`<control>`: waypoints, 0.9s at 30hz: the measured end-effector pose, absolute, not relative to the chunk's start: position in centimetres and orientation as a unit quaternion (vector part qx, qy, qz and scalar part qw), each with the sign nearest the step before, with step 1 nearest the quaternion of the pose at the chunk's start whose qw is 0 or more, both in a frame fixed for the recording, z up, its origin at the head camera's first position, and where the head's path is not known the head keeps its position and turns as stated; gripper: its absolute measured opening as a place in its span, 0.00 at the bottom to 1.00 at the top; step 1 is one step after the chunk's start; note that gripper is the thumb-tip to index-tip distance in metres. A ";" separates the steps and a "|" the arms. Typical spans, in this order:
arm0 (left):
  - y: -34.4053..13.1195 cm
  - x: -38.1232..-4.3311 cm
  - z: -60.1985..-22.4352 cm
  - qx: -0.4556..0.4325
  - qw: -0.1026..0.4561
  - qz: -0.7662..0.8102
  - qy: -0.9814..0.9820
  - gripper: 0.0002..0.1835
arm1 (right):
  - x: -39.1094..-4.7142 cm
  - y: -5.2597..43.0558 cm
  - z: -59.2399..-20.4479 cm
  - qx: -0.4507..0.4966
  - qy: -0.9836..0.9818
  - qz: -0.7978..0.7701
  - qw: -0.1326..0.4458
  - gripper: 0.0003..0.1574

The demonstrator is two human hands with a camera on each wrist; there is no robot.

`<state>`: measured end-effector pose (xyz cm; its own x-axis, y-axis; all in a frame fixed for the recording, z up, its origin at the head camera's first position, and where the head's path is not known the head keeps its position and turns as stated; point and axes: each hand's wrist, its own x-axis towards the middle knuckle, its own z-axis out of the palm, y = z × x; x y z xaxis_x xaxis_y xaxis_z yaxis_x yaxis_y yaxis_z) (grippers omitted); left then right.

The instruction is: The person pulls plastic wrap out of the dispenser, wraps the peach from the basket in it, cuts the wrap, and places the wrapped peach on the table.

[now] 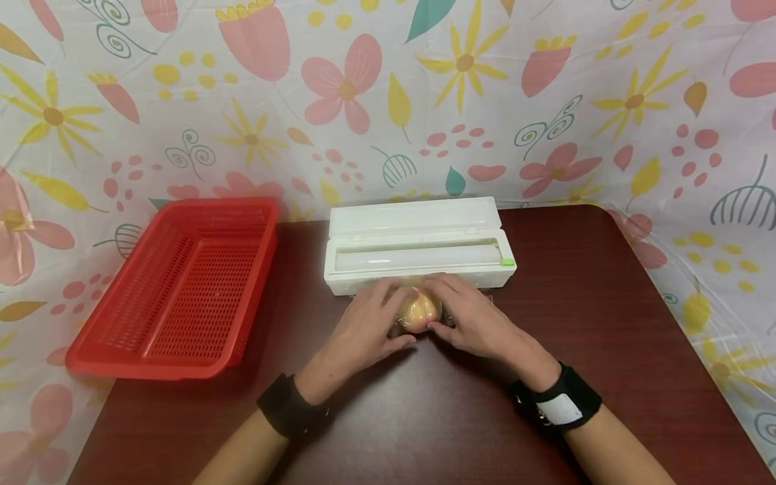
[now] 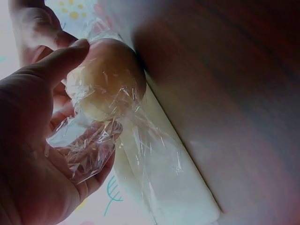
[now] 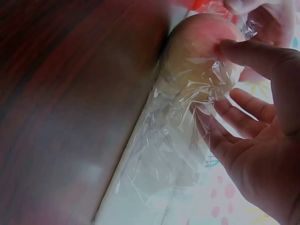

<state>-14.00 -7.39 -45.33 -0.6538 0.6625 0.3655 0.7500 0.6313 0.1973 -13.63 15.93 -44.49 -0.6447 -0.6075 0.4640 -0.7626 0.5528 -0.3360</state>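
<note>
A yellow-pink peach [image 1: 418,312] sits low in front of a white cling film dispenser [image 1: 421,277], with clear cling film [image 3: 161,145] wrinkled over and beside it. My left hand [image 1: 371,325] curls round its left side, thumb tip at the fruit and fingers behind in the film, as the left wrist view shows. From the other side my right hand [image 1: 475,316] holds it, the thumb [image 3: 248,54] pressing on the pink part and the fingers spread under the loose film. Both hands hide parts of the film in the head view.
The dispenser's lid [image 1: 415,217] is up, showing the film roll [image 1: 418,257] and a green slider [image 1: 507,262] at its right end. A red perforated basket [image 1: 257,283] stands on the left of the dark wooden table [image 1: 582,303]. A flowered cloth [image 1: 388,101] hangs behind.
</note>
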 end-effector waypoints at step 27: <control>-7.1 -14.0 -45.7 -0.408 0.119 -0.142 -0.894 0.48 | -13.3 16.2 -44.3 0.380 -0.873 0.299 0.063 0.41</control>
